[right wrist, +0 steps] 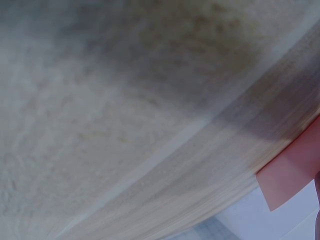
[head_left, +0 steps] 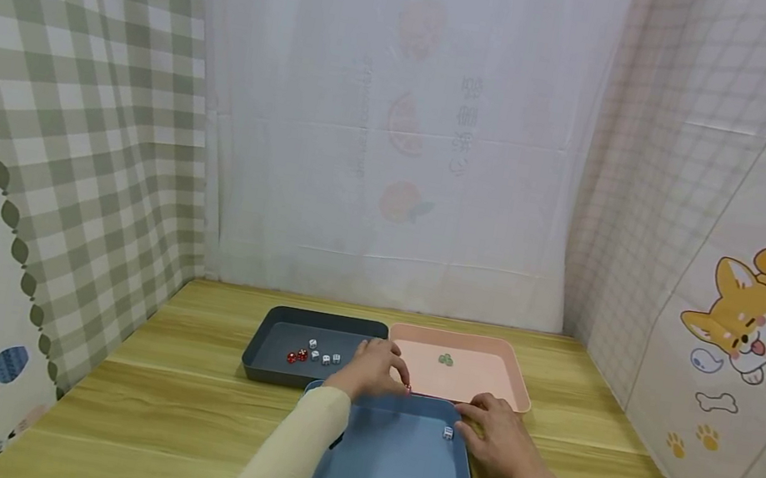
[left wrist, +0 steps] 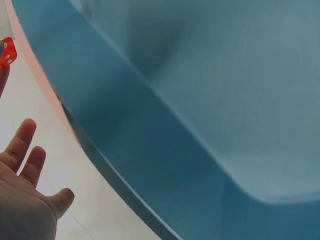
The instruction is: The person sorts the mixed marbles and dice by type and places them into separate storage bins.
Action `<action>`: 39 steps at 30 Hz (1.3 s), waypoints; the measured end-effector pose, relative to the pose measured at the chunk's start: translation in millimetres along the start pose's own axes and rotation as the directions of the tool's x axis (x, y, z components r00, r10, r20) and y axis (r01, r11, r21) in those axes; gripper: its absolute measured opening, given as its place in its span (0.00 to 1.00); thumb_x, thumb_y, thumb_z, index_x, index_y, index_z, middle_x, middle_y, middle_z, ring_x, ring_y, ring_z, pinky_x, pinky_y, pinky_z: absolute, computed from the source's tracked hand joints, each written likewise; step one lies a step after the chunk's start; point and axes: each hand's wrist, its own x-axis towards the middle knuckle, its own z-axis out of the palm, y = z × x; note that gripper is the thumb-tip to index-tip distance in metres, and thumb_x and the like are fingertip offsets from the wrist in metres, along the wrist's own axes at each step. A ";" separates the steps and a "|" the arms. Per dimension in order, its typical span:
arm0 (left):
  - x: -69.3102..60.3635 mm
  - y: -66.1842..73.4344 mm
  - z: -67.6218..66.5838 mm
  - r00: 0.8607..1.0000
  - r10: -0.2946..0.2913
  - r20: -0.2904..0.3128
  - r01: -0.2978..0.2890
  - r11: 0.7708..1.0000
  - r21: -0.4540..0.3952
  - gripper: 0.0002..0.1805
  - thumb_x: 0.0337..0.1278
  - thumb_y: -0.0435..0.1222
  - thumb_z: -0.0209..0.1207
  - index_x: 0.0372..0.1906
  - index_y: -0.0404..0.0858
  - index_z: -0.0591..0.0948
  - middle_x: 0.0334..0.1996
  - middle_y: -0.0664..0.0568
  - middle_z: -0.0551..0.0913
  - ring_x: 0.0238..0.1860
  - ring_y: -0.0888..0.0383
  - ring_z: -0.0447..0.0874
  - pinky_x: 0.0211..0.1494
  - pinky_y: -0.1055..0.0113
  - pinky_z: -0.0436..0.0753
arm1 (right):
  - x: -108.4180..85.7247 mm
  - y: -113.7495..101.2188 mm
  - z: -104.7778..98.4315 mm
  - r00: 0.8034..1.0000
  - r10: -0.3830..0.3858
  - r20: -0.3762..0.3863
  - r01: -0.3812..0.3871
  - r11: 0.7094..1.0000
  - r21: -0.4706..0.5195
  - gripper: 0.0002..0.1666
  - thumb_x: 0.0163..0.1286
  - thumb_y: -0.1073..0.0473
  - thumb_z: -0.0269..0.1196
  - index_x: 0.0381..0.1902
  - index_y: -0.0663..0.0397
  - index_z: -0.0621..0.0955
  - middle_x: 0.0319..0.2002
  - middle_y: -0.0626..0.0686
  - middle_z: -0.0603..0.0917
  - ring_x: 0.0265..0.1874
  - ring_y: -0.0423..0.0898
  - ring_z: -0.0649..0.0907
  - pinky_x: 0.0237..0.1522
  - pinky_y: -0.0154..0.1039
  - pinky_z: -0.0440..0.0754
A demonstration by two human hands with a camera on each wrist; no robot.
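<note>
My left hand (head_left: 375,370) pinches a small red die (left wrist: 9,52) between thumb and a finger, above the far rim of the blue tray (head_left: 393,473). In the left wrist view its other fingers are spread apart. Near the blue tray's far right corner, my right hand (head_left: 502,438) rests with its fingers and thumb at the rim; exactly how they touch it cannot be told. One white die (head_left: 448,433) lies inside that tray, close to its right wall. The right wrist view does not show the fingers clearly.
Behind on the left, a dark tray (head_left: 284,329) holds red dice (head_left: 291,357) and several white dice (head_left: 326,360). Beside it, a pink tray (head_left: 483,366) contains small green dice (head_left: 446,359). All three trays stand on a wooden table (head_left: 172,407) with cloth hangings around it.
</note>
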 end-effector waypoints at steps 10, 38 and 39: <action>-0.3 -14.1 -15.3 1.000 -0.009 -0.008 0.009 1.000 0.008 0.04 0.55 0.47 0.70 0.28 0.56 0.87 0.59 0.50 0.75 0.66 0.48 0.64 0.71 0.39 0.54 | -0.2 -0.6 0.9 1.000 0.002 0.009 -0.002 1.000 -0.003 0.19 0.67 0.51 0.66 0.54 0.50 0.86 0.48 0.52 0.79 0.47 0.53 0.77 0.53 0.55 0.76; -16.3 -77.5 -63.0 0.970 -0.219 -0.102 0.206 0.970 -0.129 0.02 0.56 0.43 0.70 0.31 0.52 0.88 0.63 0.45 0.74 0.69 0.39 0.62 0.72 0.33 0.42 | -1.5 -1.6 -0.9 1.000 -0.006 -0.012 0.006 1.000 0.011 0.18 0.67 0.52 0.66 0.53 0.49 0.86 0.47 0.52 0.79 0.46 0.53 0.77 0.52 0.56 0.76; -16.9 -80.0 -64.1 0.968 -0.227 -0.104 0.212 0.968 -0.135 0.02 0.57 0.43 0.70 0.31 0.52 0.88 0.63 0.45 0.74 0.69 0.39 0.62 0.72 0.33 0.42 | -1.6 -1.5 -0.8 1.000 -0.009 -0.013 0.009 1.000 0.006 0.18 0.67 0.52 0.66 0.53 0.49 0.86 0.47 0.52 0.79 0.46 0.52 0.77 0.52 0.56 0.76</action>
